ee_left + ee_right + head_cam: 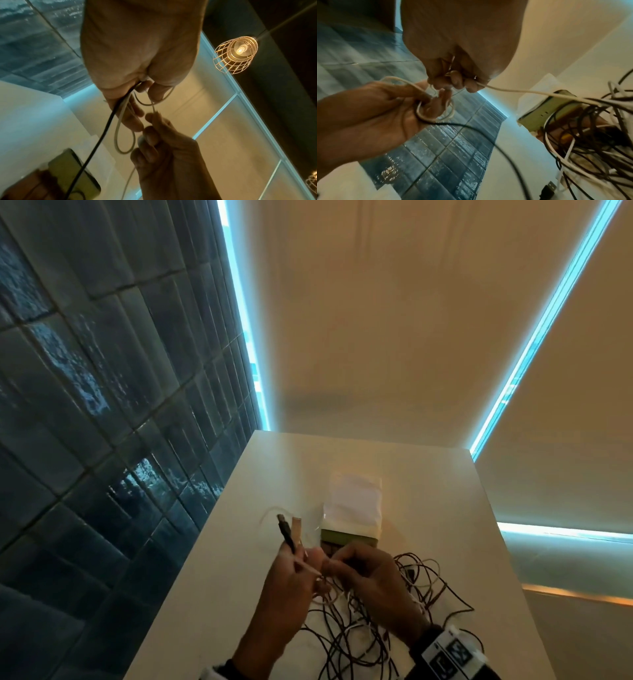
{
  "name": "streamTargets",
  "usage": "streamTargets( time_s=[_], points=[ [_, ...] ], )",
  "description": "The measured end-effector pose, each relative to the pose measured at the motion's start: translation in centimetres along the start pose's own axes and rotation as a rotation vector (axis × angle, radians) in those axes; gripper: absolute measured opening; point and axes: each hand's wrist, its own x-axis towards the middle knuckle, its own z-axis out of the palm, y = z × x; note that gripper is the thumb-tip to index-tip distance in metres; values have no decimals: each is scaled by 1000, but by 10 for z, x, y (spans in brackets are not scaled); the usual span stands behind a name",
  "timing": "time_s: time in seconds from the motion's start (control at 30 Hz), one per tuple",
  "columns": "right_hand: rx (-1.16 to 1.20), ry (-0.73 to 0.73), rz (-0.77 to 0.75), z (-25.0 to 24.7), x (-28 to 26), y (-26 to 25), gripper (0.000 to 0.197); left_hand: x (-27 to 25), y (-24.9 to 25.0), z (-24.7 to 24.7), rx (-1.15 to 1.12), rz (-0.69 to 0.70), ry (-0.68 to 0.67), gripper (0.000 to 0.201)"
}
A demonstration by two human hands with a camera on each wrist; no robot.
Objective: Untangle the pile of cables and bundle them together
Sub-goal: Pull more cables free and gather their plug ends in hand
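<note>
Two hands work on a cable above the counter.

The left hand [291,583] holds a black cable [102,129] and a white cable [118,121] tight in its curled fingers, with two plugs [289,530] poking up past it. Right beside it, the right hand [366,580] pinches the white cable, fingertips nearly touching the left hand's. Under and to the right of the right hand, the pile of cables [394,618] lies tangled on the counter [212,594]. Just past the hands sits a green box [349,537].

Looks like a styled café or home interior: glossy blue wall tiles [102,378] left of the white tabletop [428,508], a wire-cage pendant lamp [235,54] glowing overhead.
</note>
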Motion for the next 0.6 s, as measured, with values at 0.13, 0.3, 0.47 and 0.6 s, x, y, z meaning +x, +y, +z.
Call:
streamTargets(
  time_s=[0.13,0.3,0.47,0.6],
  points=[
    [-10,-51,30,1,-4,1,7,1,-1,11,-36,157,59,13],
    [-96,-117,116,-13,-10,20,4,3,4,4,-125,261,117,29],
    [-100,1,193,-38,-17,57,7,10,20,-24,-166,400,185,29],
    [-114,52,185,-48,-13,78,10,6,30,-35,-154,450,181,32]
  ],
)
